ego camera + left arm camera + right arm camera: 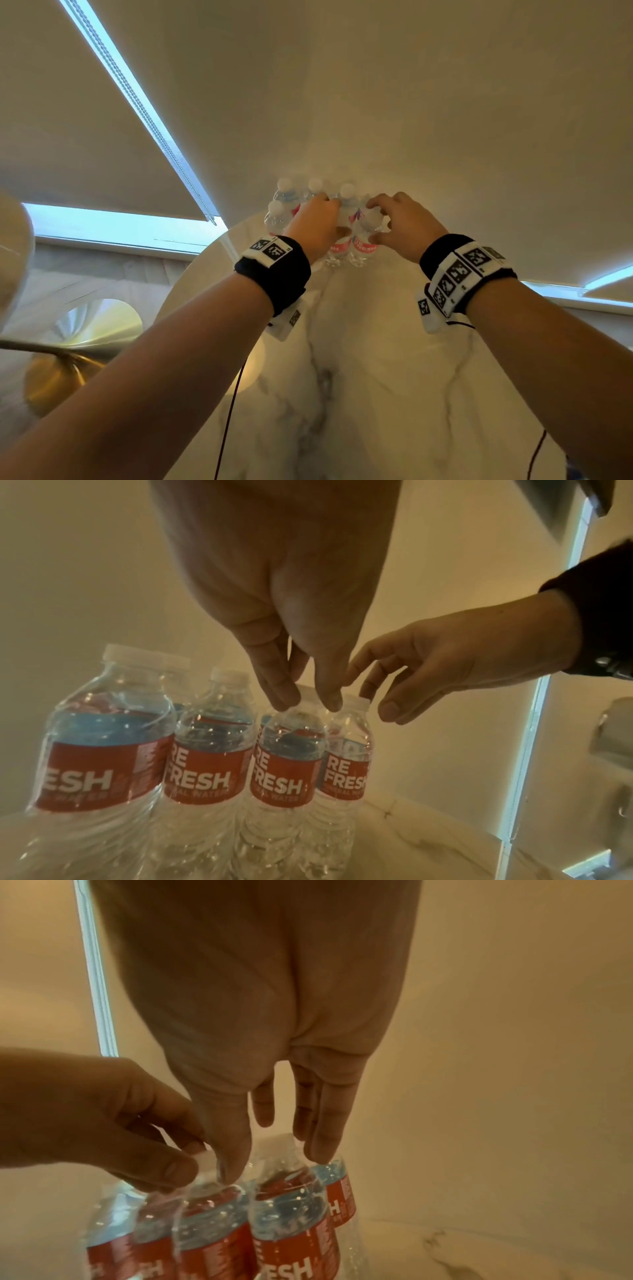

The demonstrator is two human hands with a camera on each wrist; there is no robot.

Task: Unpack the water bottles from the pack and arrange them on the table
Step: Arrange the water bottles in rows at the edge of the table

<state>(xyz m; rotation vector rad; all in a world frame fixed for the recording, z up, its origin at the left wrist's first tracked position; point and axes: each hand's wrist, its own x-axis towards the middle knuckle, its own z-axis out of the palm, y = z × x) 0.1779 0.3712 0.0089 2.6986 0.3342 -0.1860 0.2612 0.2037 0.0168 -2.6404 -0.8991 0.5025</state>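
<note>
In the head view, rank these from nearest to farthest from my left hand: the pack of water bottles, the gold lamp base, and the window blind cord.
1. pack of water bottles: directly under the left hand, at the table's far edge.
2. window blind cord: up and to the left, running along the blind.
3. gold lamp base: far lower left, down on the floor beside the table.

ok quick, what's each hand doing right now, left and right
Left hand: fingers curled, pinching the plastic wrap at the bottle tops.
Right hand: fingers down on the same pack, grip cannot be told.
</note>
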